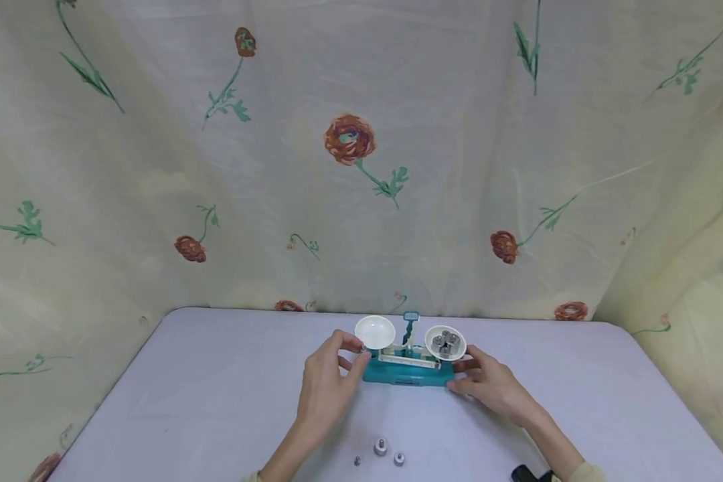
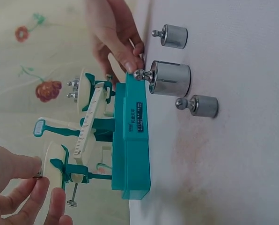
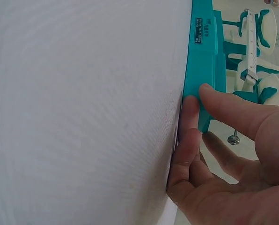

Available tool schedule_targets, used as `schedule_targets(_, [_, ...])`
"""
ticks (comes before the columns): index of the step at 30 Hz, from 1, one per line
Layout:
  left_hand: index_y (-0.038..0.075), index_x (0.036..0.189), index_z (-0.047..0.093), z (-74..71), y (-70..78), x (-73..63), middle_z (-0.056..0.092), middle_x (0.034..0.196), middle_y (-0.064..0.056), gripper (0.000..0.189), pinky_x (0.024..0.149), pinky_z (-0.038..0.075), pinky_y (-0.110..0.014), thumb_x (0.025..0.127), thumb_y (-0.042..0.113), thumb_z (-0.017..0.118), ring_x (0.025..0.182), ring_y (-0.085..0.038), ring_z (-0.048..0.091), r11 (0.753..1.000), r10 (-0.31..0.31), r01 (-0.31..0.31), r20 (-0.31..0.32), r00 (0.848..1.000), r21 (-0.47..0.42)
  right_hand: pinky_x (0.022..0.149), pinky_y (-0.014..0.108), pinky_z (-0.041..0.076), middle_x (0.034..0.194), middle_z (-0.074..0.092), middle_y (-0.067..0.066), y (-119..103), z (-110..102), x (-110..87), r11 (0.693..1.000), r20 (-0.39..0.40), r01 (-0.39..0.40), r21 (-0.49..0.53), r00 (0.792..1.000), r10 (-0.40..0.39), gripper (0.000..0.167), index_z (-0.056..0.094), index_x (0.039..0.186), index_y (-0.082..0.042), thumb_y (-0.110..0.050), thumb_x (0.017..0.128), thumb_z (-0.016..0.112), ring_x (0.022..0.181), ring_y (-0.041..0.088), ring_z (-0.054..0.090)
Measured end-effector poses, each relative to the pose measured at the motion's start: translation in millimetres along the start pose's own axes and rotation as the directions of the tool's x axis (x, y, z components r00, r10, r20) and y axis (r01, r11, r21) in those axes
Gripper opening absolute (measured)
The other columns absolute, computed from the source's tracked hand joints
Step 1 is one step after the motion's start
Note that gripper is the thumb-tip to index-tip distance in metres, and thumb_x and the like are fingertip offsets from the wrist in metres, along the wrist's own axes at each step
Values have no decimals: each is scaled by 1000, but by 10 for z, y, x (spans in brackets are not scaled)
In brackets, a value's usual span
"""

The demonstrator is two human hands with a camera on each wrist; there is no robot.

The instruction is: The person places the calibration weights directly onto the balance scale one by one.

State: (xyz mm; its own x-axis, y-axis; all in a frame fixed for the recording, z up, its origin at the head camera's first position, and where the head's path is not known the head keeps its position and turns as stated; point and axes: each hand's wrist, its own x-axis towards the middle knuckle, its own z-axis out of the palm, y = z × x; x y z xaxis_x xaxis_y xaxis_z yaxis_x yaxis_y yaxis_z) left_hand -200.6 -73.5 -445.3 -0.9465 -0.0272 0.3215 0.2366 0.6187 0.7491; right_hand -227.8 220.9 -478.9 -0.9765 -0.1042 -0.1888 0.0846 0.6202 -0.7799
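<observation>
A teal balance scale (image 1: 407,375) stands toward the back of the table. Its left white pan (image 1: 375,331) appears bare, and several metal weights (image 1: 446,343) sit in its right pan (image 1: 429,335). Beside the left pan, my left hand (image 1: 328,388) pinches a small metal weight (image 2: 38,175) between thumb and fingertips, which mostly cover it. My right hand (image 1: 488,385) holds the right end of the teal base (image 3: 205,56), thumb on one side and fingers curled about the end. Three loose metal weights (image 1: 381,447) of different sizes stand nearer the front.
The pale tabletop (image 1: 217,402) reaches back to a hanging flowered cloth (image 1: 277,167). A black object (image 1: 524,474) shows by the right wrist at the lower edge. A pointer post (image 1: 410,328) rises between the pans.
</observation>
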Motion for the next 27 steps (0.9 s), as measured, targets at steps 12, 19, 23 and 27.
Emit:
schedule_targets(12, [18,111,74,55,37,77,79,103,0,17,69,52,-20,97,21,82,79,-7,66,1000,15,-14,-62,998,23,97,48,64,139,67,27,10,-6,-9,1000,-6,13,24,1000,-13,84,38,161,4,-18,93,83,114,30,74])
schedule_targets(19, [20,110,74,26,60,95,79,105,1,16,70,51,-20,97,24,82,83,-13,68,1000,2,0,-79,997,20,97,47,64,138,67,27,2,-10,-26,999,-3,24,37,1000,-24,83,38,160,5,-17,94,83,112,28,74])
schedule_targets(23, [19,110,74,15,81,130,79,105,0,16,72,52,-22,97,23,82,85,-19,70,1000,8,-7,-84,996,10,97,48,64,137,68,27,3,-12,-28,999,-3,22,38,1000,-22,83,38,160,5,-17,93,83,112,29,74])
schedule_targets(27, [18,111,74,17,98,175,79,105,0,16,75,53,-24,98,23,81,87,-21,71,1000,13,-13,-87,996,3,96,47,64,137,68,27,1,-10,-29,999,-7,22,36,1000,-22,84,38,160,5,-17,93,83,112,29,75])
